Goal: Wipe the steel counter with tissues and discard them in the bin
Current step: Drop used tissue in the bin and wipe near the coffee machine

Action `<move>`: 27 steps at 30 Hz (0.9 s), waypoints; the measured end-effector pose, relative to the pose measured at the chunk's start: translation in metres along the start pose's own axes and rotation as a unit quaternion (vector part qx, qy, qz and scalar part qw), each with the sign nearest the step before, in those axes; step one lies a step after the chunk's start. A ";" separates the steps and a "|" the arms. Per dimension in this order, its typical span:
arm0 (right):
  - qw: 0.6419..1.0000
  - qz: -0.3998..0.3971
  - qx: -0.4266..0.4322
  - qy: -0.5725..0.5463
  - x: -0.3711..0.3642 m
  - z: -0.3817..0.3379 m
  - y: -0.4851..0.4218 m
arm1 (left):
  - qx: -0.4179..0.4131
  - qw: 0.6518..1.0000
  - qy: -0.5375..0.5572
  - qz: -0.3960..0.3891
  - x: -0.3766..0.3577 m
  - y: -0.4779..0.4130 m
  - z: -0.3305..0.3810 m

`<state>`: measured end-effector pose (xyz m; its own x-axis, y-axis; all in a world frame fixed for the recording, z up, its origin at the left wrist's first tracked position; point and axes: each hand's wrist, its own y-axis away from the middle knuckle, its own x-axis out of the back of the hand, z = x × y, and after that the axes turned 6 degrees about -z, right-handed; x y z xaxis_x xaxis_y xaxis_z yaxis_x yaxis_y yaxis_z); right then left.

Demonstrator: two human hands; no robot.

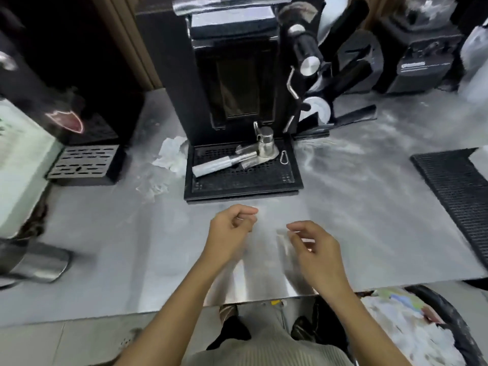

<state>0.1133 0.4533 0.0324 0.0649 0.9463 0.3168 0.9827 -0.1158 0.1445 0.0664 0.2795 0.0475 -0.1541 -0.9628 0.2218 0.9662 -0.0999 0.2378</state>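
Head view: we are hovering our left hand and right hand, fingers loosely curled, gripping nothing, over the steel counter before the drip tray; crumpled tissue is lying at its left; appliance label unreadable.

Soft blur, glare, warped edges

Your left hand: fingers curled, too blurry for you to tell if they pinch anything.
Your right hand: fingertips smeared, same doubt.
Bin: lower right, cut off by the edge; the stuff inside is a blur.
Black mat: right side, cut off.
Steel jug: lower left, blurry, cut off.
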 end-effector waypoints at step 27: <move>0.979 -0.093 0.138 0.119 -0.193 -0.077 -0.074 | -0.034 0.910 -0.399 0.107 0.222 -0.226 -0.040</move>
<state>0.0146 0.2556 0.0329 -0.1304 0.8425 0.5227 0.9852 0.1694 -0.0273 -0.1781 0.0781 0.0057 -0.0352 -0.4749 0.8793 0.9981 0.0279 0.0550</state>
